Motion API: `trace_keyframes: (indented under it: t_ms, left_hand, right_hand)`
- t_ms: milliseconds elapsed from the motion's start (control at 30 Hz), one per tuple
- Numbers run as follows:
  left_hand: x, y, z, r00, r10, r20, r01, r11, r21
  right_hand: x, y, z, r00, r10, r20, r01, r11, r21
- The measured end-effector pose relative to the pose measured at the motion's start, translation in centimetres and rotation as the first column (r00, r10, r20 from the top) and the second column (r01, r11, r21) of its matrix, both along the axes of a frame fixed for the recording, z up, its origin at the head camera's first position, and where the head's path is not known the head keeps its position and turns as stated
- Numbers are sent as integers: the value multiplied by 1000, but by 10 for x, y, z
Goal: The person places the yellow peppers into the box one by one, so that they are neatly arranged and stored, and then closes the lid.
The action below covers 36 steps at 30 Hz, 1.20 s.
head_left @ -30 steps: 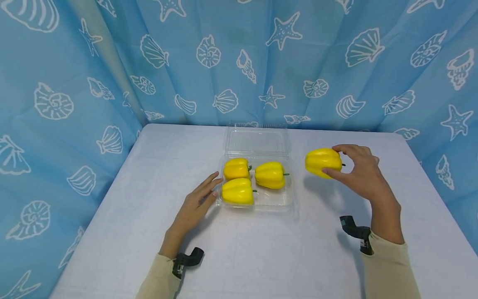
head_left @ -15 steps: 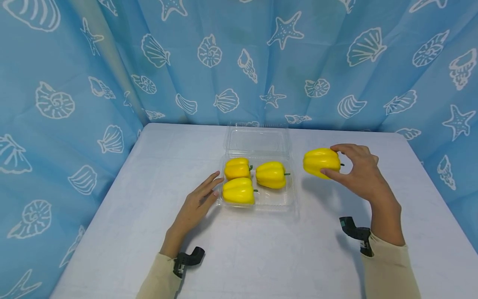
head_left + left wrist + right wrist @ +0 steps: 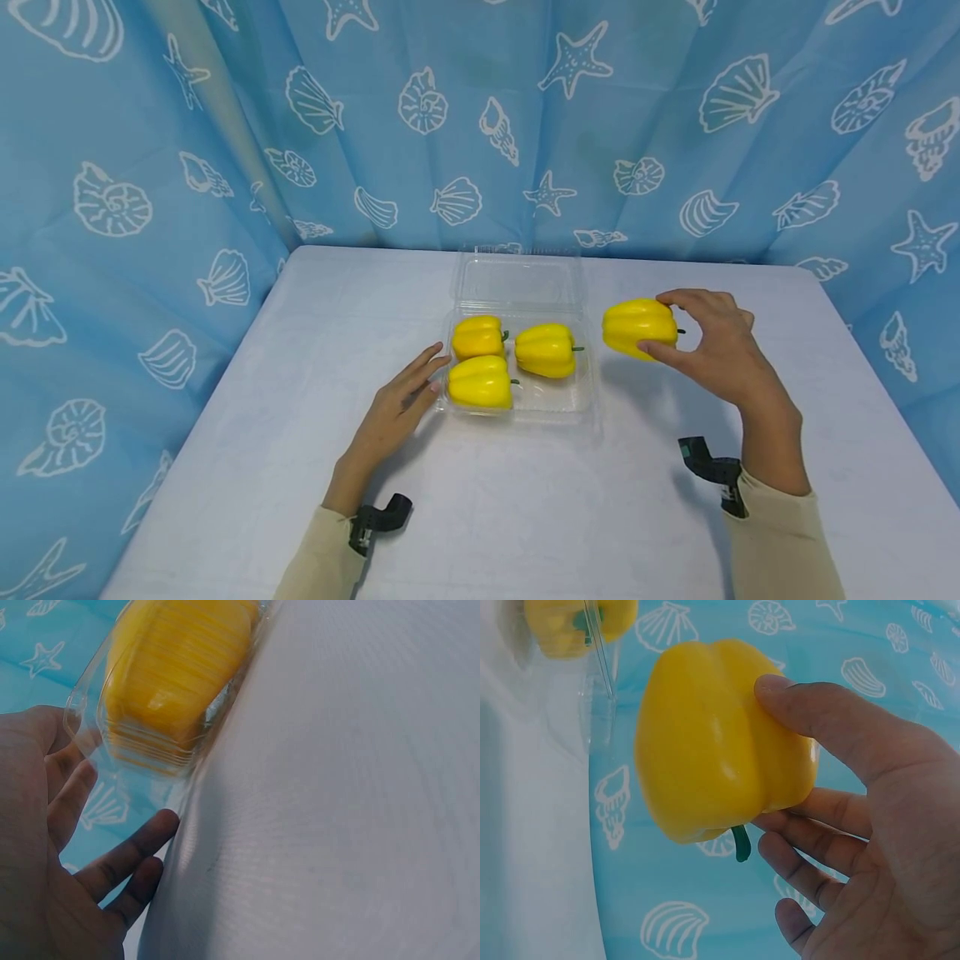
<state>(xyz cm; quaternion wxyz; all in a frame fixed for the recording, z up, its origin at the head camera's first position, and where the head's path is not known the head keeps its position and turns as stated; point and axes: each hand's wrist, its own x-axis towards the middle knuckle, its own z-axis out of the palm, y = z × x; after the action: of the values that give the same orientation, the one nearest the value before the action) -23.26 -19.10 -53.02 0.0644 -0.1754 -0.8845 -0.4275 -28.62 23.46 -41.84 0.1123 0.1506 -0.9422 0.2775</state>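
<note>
Between thumb and fingers my right hand [image 3: 712, 346] holds a yellow bell pepper [image 3: 637, 327] above the table, to the right of a clear plastic clamshell box [image 3: 551, 402]. Its green stem [image 3: 741, 844] points back toward the palm. Inside the box lie three more yellow bell peppers: one at back left [image 3: 477, 337], one at front left [image 3: 480, 383], one on the right [image 3: 546, 350]. My left hand [image 3: 397, 408] is at the box's left wall with its fingers extended; in the left wrist view the fingertips [image 3: 88, 739] meet the clear rim.
The box's clear lid [image 3: 517, 282] lies folded back toward the far table edge. A white cloth covers the table [image 3: 525, 517]. Behind and at the left hangs a blue curtain [image 3: 375, 125] with white shell and starfish prints. Each wrist wears a black camera mount [image 3: 382, 518].
My right hand has moved slightly left with the bell pepper, closer to the box. The left hand and the bell peppers in the box have stayed in place.
</note>
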Motion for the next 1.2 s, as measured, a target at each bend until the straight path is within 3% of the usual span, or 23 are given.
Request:
trace_keyframes:
  t_ms: [1200]
  left_hand:
    - [0, 0, 0, 1000, -11, -2, 11, 1000, -2]
  right_hand:
    - [7, -17, 3, 998, 58, 21, -59, 998, 22]
